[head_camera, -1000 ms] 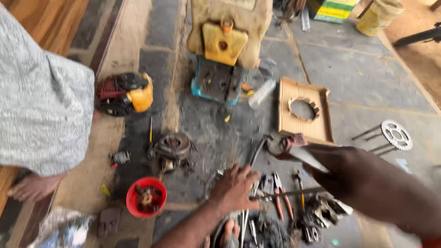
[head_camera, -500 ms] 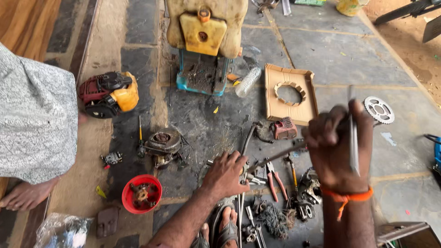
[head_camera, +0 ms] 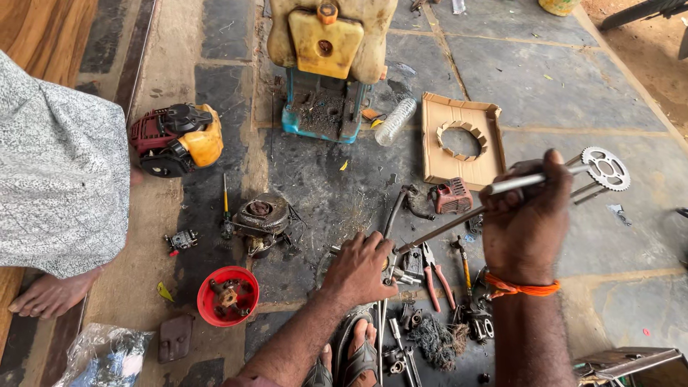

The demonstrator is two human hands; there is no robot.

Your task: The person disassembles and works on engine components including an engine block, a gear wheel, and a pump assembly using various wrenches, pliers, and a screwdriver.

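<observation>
A long metal rod (head_camera: 459,218) is gripped by the right hand (head_camera: 527,222), while small engine parts (head_camera: 401,261) on the stone floor (head_camera: 545,86) are pressed by the left hand (head_camera: 358,269). A red bowl (head_camera: 228,295) is seen nearby.

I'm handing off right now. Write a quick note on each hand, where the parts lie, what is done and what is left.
Left hand: pressed down on a small metal part on the floor, holding the rod's lower end in place.
Right hand: closed grip on the long metal rod, raised and slanting down to the left hand.
Nearby: pliers, red bowl, small engine.
Done: rod seated at the part. Left: cannot tell from this view.
</observation>
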